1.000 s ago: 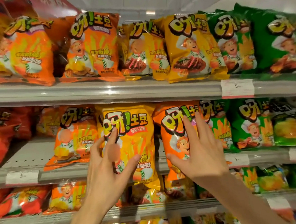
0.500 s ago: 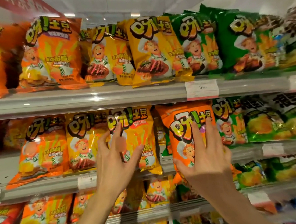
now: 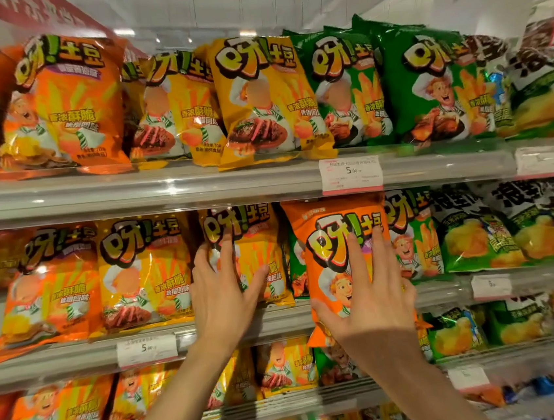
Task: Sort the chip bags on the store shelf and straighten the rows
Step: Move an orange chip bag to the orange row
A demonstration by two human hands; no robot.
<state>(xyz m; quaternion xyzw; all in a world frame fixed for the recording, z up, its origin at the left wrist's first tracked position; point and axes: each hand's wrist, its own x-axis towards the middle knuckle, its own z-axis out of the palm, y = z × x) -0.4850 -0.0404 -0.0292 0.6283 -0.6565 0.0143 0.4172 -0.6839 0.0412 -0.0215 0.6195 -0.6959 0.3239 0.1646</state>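
Two hands are up on the middle shelf: my right hand (image 3: 368,297) lies spread against the glossy orange crinkled-foil chip bag (image 3: 338,265), fingers straight and thumb hooked under its lower left edge, while my left hand (image 3: 224,287) presses flat-fingered on the shiny yellow foil chip bag (image 3: 250,257) beside it, gripping nothing. That orange bag stands in front of the green foil bags (image 3: 412,240) (the wrong row for it), its bottom hanging over the grey metal shelf lip (image 3: 280,322). I judge the risk is a slip: slick foil held only by pressure could slide off the lip and drop, or drag a neighbour out. Compared with half a second back, both hands sit slightly further right and the orange bag stands more upright.
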